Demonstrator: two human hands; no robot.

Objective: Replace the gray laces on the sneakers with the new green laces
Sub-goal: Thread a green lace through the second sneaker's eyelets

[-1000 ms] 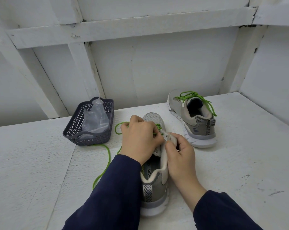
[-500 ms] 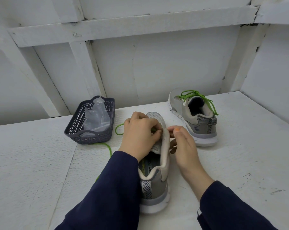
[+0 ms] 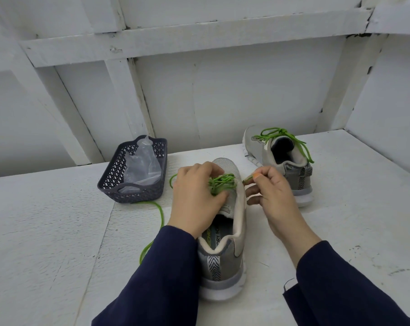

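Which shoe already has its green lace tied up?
The far sneaker on the right: its green lace is knotted on top. The near sneaker has a loose lace trailing beside it.

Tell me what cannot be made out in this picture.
Head view only:
- Left eyelets of the near shoe: hidden by the left hand.
- Lace tip pinched in the right hand fingers: blurred and too small.
- Contents of the bag in the basket: too cloudy to tell.
- Lace's loose end: runs under the left sleeve.
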